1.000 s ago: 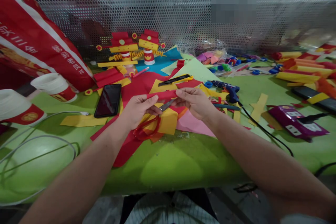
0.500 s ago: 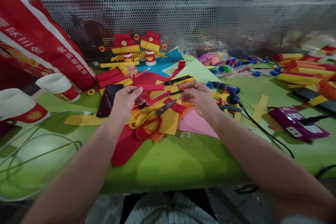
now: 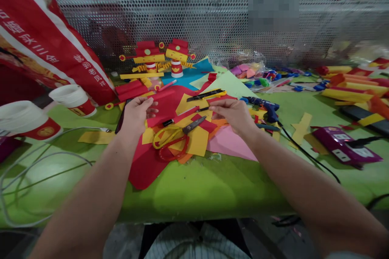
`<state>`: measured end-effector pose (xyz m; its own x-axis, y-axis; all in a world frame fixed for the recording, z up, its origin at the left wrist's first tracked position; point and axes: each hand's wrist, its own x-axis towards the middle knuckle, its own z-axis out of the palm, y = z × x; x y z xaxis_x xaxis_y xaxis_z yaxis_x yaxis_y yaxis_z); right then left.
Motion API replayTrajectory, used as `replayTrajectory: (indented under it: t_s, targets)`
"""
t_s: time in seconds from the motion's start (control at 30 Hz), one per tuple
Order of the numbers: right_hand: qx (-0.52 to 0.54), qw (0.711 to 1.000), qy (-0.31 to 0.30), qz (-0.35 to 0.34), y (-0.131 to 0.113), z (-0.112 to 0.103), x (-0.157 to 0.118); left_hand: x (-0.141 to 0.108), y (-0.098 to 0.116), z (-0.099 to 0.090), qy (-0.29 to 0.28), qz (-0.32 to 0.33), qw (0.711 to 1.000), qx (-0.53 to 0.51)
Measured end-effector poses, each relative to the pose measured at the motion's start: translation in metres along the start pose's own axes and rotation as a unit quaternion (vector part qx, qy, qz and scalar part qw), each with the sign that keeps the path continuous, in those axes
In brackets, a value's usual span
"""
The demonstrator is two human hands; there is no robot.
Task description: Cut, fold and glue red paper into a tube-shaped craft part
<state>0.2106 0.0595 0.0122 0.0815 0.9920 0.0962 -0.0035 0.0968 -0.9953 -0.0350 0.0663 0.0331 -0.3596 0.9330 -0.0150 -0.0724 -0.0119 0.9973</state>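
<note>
My left hand (image 3: 138, 114) is over the left side of the paper pile, its fingers apart in front of a red sheet of paper (image 3: 164, 104). Whether the fingertips touch that sheet I cannot tell. My right hand (image 3: 232, 112) has thumb and forefinger pinched together by the dark tip of a red pen (image 3: 185, 115); what they hold, if anything, is hidden. A strip of red paper shows just above the right knuckles. Between the hands lie scissors (image 3: 194, 124) with yellow and red handles and a black-and-yellow utility knife (image 3: 206, 94).
Two paper-cup figures (image 3: 176, 68) stand at the back. White paper cups (image 3: 73, 99) and a red bag (image 3: 75, 62) are on the left. To the right are a blue glue gun (image 3: 264, 105), its black cord and a purple power strip (image 3: 342, 145).
My left hand has shifted left, and the narrow red piece at its fingertips now appears as a wider red sheet beyond them. My right hand has lowered slightly toward the pen tip.
</note>
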Motion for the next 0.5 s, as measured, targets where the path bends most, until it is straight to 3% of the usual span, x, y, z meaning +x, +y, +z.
replayTrajectory:
  t_s: [0.3, 0.5]
  targets:
    - [-0.097, 0.994, -0.034, -0.041, 0.010, 0.006, -0.003, 0.001, 0.009, -0.006, 0.018, 0.005, 0.997, -0.073]
    - [-0.222, 0.971, -0.085, -0.029, -0.008, 0.022, 0.007, 0.003, 0.007, -0.006, 0.002, 0.007, 0.996, -0.093]
